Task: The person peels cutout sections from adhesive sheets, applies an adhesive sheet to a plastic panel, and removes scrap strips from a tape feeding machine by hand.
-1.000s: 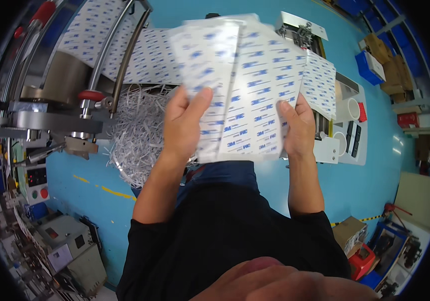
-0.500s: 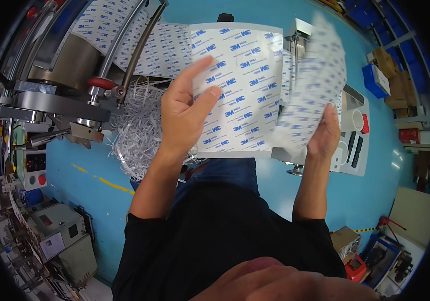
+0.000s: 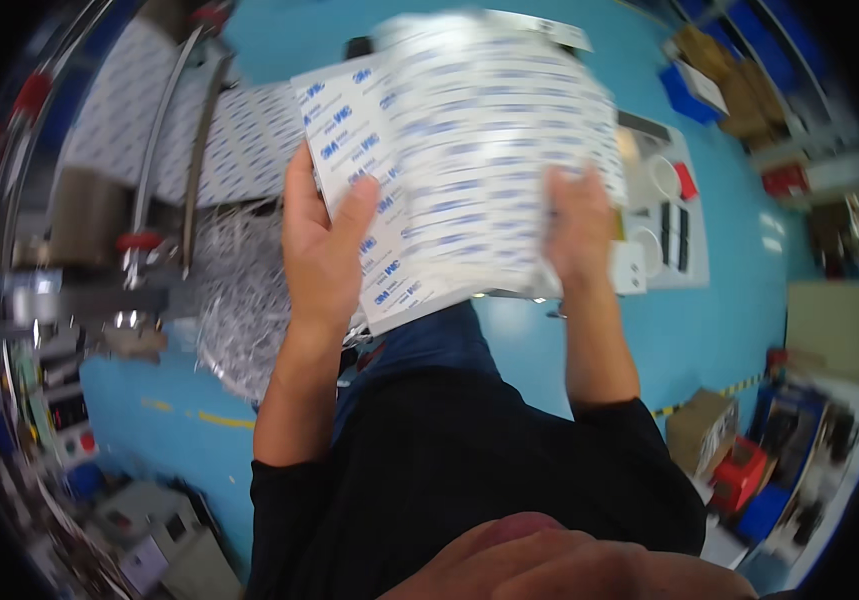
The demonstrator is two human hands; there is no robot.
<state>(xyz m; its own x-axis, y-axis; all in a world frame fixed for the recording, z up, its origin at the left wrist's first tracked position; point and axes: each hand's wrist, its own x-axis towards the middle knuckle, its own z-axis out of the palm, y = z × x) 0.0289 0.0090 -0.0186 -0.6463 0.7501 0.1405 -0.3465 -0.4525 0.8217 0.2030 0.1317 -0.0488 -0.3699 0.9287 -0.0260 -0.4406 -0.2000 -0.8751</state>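
In front of me is a stack of white sheets (image 3: pixel 374 215) with repeated blue print, its left edge in my left hand (image 3: pixel 321 240). The left thumb lies on top and the fingers are behind the edge. Another blue-printed white sheet (image 3: pixel 489 150), smeared by motion, overlaps most of the stack. My right hand (image 3: pixel 581 230) grips that sheet near its right edge; its fingers are blurred.
Left of the sheets stands a machine with metal rollers (image 3: pixel 99 220) and a printed web (image 3: pixel 249 140). Shredded paper strips (image 3: pixel 239 310) are heaped below it. On the right a tray (image 3: pixel 691 270) carries white rolls (image 3: pixel 661 180) and black bars. Cardboard boxes (image 3: pixel 704 430) stand lower right.
My right hand has brought its sheet leftward over the other sheets. My left hand has moved left and now holds their edge, which has tilted. The whole view has turned a little.
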